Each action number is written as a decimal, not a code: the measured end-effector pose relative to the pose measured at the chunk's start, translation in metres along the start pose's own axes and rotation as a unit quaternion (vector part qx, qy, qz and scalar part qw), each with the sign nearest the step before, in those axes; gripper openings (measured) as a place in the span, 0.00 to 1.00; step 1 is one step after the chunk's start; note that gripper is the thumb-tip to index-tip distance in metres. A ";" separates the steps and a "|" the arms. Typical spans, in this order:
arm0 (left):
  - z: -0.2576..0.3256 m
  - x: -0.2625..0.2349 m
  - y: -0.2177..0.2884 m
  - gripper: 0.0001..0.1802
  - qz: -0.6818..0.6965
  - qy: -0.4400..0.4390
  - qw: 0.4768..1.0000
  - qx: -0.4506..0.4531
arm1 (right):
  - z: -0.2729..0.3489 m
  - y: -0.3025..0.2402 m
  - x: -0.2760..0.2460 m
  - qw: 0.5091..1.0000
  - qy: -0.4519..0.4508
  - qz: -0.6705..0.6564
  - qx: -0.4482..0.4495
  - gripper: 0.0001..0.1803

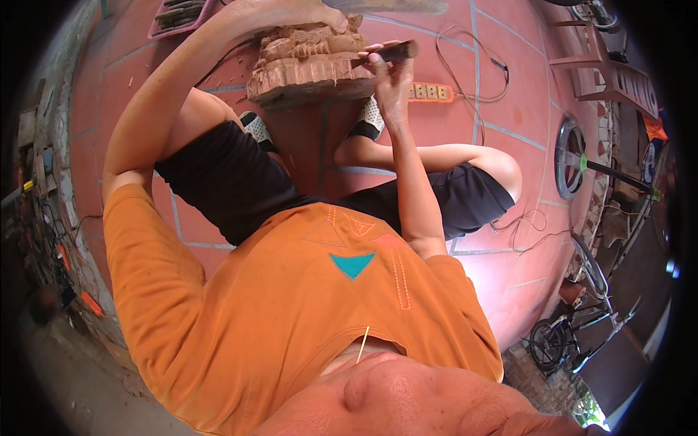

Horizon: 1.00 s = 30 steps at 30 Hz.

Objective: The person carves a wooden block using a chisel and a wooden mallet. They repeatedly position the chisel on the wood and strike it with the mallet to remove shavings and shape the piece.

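A reddish-brown wood carving (309, 54) with a rough, layered block base sits on the tiled floor in front of my feet. My left hand (309, 13) reaches across to its top, with the thumb pressed on the upper edge. The other fingers of that hand are mostly hidden at the frame's upper rim. In my right hand (389, 73) is a wood chisel (398, 52) with a dark handle, held nearly level. Its tip points left at the carving's right side, and the fingers close around the shaft near the wood.
An orange power strip (432, 92) lies right of the carving, with a cable (476, 97) looping beside it. A pink basket (211, 11) of tools stands far left. Along the right are a reddish plastic chair (618, 76), a round stand base (571, 158) and a bicycle (556, 341).
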<state>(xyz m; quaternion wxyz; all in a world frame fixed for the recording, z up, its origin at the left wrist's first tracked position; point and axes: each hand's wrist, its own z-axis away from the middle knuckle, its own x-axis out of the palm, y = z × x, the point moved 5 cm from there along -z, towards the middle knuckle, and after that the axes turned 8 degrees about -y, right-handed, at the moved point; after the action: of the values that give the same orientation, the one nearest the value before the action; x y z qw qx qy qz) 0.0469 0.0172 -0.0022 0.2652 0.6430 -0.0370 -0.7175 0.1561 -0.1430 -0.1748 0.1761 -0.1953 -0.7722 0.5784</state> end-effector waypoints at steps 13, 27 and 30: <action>0.005 -0.004 0.024 0.33 0.027 0.118 0.987 0.103 | -0.011 0.012 0.002 0.998 0.046 0.021 0.036 0.14; 0.001 -0.004 0.026 0.37 0.026 0.064 0.995 0.069 | -0.021 0.019 -0.002 0.998 0.037 0.001 0.060 0.14; 0.002 -0.005 0.025 0.37 0.032 0.118 0.987 0.107 | -0.023 0.019 0.002 0.996 0.031 -0.032 0.079 0.14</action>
<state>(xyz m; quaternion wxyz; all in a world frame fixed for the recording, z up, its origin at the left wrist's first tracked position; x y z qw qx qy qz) 0.0531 -0.0029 0.0125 0.2204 0.7463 -0.1024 -0.6197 0.1676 -0.1177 -0.1868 0.2335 -0.1738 -0.7243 0.6251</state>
